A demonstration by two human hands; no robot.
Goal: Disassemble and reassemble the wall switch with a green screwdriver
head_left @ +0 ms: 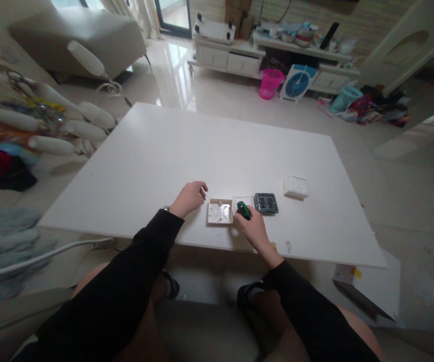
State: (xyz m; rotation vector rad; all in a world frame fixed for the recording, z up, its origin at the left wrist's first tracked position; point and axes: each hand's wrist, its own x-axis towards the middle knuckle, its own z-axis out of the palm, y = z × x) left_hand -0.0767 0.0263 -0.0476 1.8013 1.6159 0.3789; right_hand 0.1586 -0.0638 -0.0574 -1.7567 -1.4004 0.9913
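left hand (pixel 193 196): empty, fingers bent | off-white square open plastic box (pixel 220 221): on the flat white table (pixel 186 146), between the hands | thin white square plate (pixel 244 199): just right of the box | right hand (pixel 255 227): holding a green-and-black tool (pixel 244 210) (its tip is hidden) | black square plastic socket part (pixel 266 203): right of the plate | white boxy plastic socket (pixel 296 186): farthest right

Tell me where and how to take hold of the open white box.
Probably pinch the white box by its left wall, coming from the left with the left hand: thumb inside, fingers outside. It lies open side up, so the raised wall offers an edge, and that hand is nearby. The right side is crowded by the right hand and its green tool.
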